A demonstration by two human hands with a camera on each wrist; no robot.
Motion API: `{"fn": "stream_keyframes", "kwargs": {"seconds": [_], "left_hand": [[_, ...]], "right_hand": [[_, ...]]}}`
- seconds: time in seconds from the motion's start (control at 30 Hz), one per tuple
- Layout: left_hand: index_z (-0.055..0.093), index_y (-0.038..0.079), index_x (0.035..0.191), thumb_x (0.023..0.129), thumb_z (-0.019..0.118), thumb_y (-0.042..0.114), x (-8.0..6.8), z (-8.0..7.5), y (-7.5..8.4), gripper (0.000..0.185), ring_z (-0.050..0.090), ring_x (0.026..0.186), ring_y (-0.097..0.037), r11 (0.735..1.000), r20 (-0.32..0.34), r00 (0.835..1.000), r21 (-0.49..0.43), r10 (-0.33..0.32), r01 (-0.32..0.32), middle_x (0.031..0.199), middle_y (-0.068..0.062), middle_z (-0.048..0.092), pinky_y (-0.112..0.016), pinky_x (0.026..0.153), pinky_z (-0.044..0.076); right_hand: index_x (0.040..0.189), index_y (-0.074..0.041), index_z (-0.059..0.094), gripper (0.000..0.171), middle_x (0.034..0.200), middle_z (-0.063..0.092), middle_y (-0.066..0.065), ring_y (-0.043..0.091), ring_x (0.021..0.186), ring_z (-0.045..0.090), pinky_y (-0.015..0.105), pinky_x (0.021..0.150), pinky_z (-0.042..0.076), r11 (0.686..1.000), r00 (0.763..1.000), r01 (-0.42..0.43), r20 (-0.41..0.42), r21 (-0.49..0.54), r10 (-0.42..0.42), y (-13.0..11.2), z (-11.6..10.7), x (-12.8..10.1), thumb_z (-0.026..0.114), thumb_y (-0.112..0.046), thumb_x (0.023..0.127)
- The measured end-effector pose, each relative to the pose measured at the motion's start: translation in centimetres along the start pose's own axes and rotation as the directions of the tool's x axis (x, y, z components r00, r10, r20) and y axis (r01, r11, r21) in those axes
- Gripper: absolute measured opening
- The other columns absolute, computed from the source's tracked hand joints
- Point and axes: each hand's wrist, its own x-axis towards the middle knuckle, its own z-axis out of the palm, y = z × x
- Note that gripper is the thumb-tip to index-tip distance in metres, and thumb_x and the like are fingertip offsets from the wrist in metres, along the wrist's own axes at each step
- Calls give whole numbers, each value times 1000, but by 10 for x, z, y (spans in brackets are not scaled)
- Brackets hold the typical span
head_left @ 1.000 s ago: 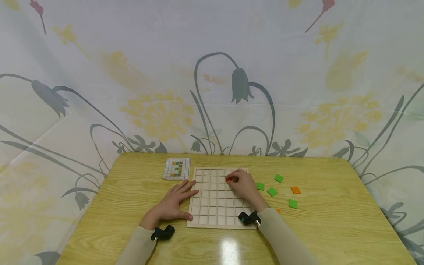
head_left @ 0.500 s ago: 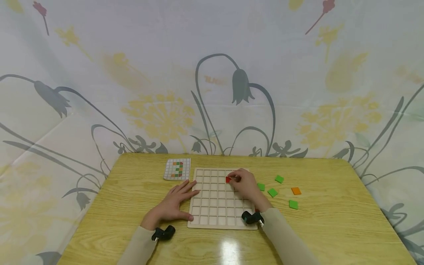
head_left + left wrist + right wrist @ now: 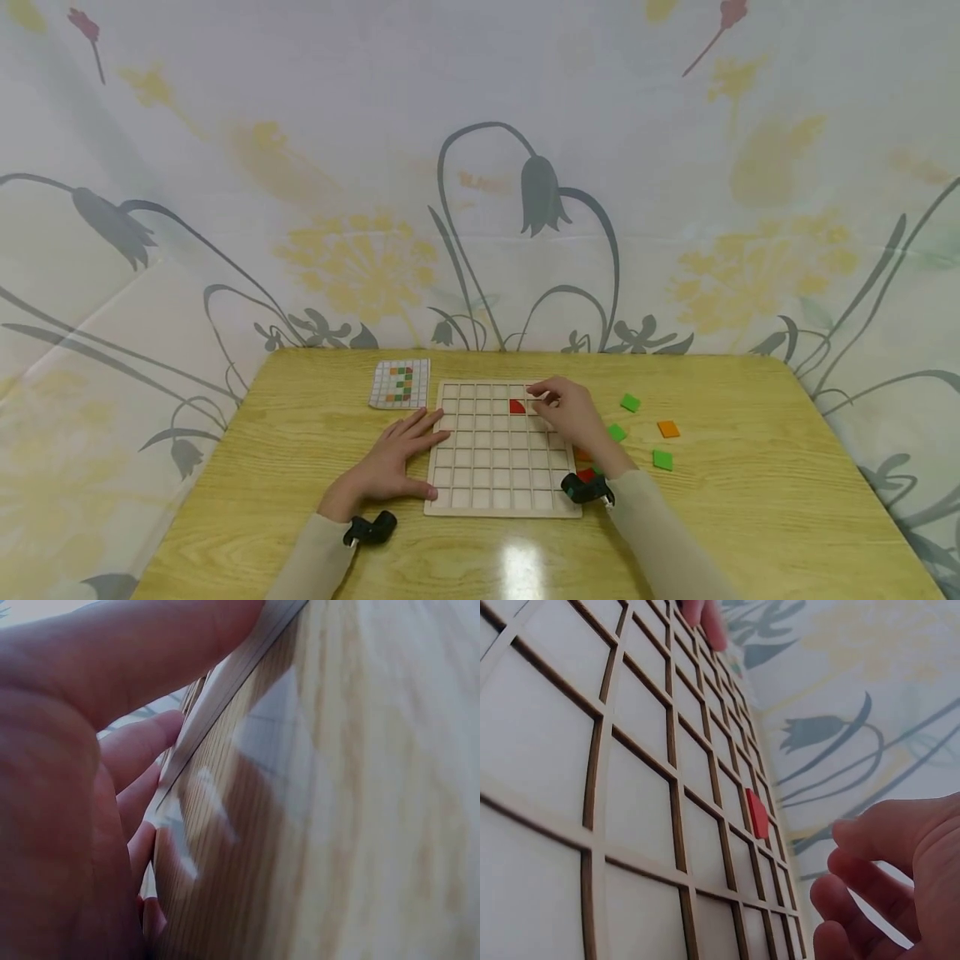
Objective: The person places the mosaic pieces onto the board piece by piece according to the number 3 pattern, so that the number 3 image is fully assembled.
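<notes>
A wooden grid board [image 3: 482, 510] lies on the table. My left hand [image 3: 390, 458] rests along its left side, fingers spread over the edge; the left wrist view shows the thumb and fingertips against the rim. A red tile [image 3: 517, 407] with one rounded corner sits at an upper-right cell of the board. In the right wrist view the red tile [image 3: 757, 814] stands slightly proud of the grid. My right hand [image 3: 573, 417] hovers just right of it, apart from it, fingers loosely bent. Nothing shows between the fingers of the right hand [image 3: 885, 877].
A pattern card [image 3: 400, 384] with coloured squares lies beyond the left hand. To the right are several loose green tiles [image 3: 662, 460] and an orange tile [image 3: 668, 429]. More tiles, including a red piece [image 3: 586, 475], lie partly hidden under the right wrist.
The right hand has let go of the red tile and shifted right, uncovering it on the board. The left hand stays in place.
</notes>
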Motion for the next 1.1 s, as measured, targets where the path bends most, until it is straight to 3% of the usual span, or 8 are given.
{"fn": "stream_keyframes", "kwargs": {"seconds": [0.4, 0.6, 0.77, 1.1], "left_hand": [[42, 13, 153, 83, 74, 55, -1, -1, 3, 88, 8, 151, -37, 1000, -2, 1000, -17, 2, -2, 165, -10, 19, -65, 113, 8], [42, 12, 153, 82, 77, 49, -1, -1, 4, 88, 8, 151, -37, 1000, -10, 1000, -4, 0, 0, 165, -11, 19, -64, 114, 9], [42, 11, 153, 81, 77, 49, 0, -1, 5, 88, 8, 151, -38, 1000, -12, 1000, -3, 0, 0, 165, -11, 19, -65, 114, 9], [43, 11, 153, 82, 76, 51, -1, -1, 5, 87, 8, 151, -38, 1000, -7, 1000, -8, -10, 10, 165, -10, 19, -66, 113, 9]], "right_hand": [[113, -4, 73, 20, 109, 68, 7, 21, 88, 64, 38, 75, 55, 995, 998, 58, -32, -84, -61, 3, -21, -16, 69, -5, 93], [111, -2, 73, 18, 108, 67, 7, 23, 92, 63, 43, 81, 54, 996, 999, 41, -18, -80, -43, 11, -41, -22, 67, -6, 95], [105, -4, 75, 14, 107, 68, 7, 31, 99, 64, 51, 88, 52, 989, 999, 32, -17, -145, -35, 20, -53, -29, 68, -5, 93], [110, -4, 74, 19, 116, 68, 14, 38, 109, 62, 54, 93, 49, 984, 1000, -14, 20, -177, 18, 41, -60, -39, 71, -4, 91]]}}
